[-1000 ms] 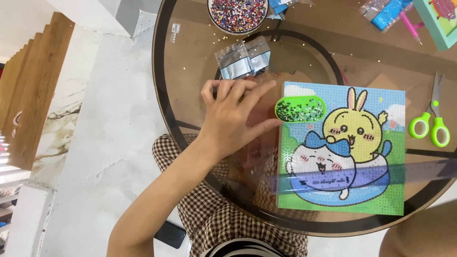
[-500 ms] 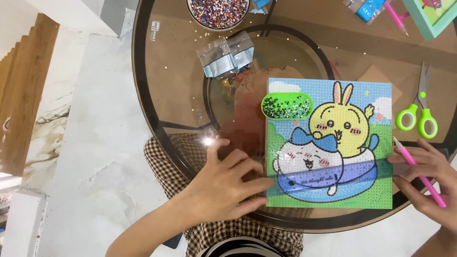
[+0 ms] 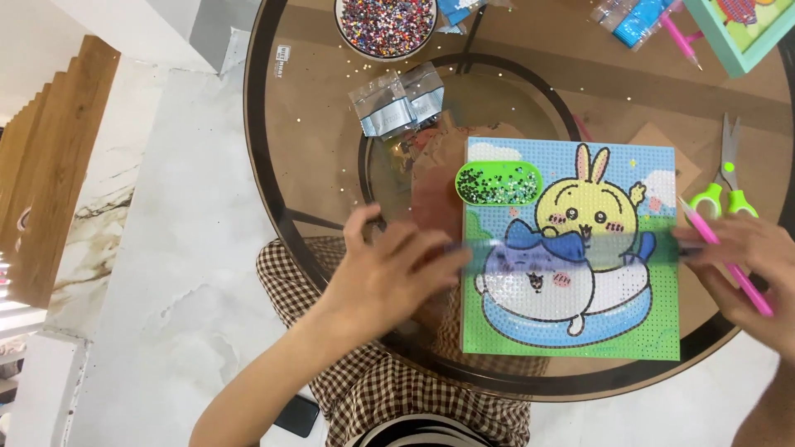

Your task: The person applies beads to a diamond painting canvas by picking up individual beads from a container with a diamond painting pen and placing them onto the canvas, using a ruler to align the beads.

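While the cartoon bead canvas [image 3: 571, 248] lies flat on the round glass table [image 3: 306, 149], its left edge is touched by the left hand [image 3: 397, 273], fingers spread, gripping nothing. A pink pen [image 3: 729, 261] is pinched in the curled fingers of the right hand [image 3: 745, 265] at the right edge.

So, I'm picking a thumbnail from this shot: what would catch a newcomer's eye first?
The bright cartoon canvas with a yellow rabbit, lying on the round glass table between the left hand and the right hand, which holds a pink pen. Next, the green bead tray on its top-left corner and the bowl of mixed beads at the far edge.
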